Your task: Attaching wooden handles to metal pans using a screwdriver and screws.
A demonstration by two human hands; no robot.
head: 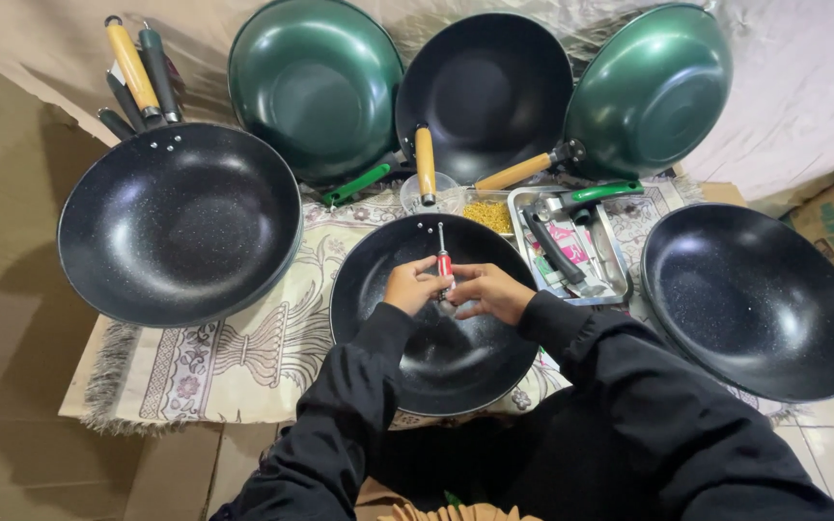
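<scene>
A black speckled wok (417,357) lies in front of me on a patterned cloth (243,357). Both hands are over its bowl. My left hand (413,286) and my right hand (489,291) together grip a small screwdriver (443,253) with a red handle. Its metal shaft points away from me toward the wok's far rim, where two small rivet dots show. My black sleeves cover both forearms.
More woks ring the cloth: a black one (178,224) with wooden handles at left, two green ones (316,82) (651,89) and a black one (490,89) at the back, another black one (753,299) at right. A steel tray (620,270) holds handles; a small tub of yellow bits (487,214) sits beside it.
</scene>
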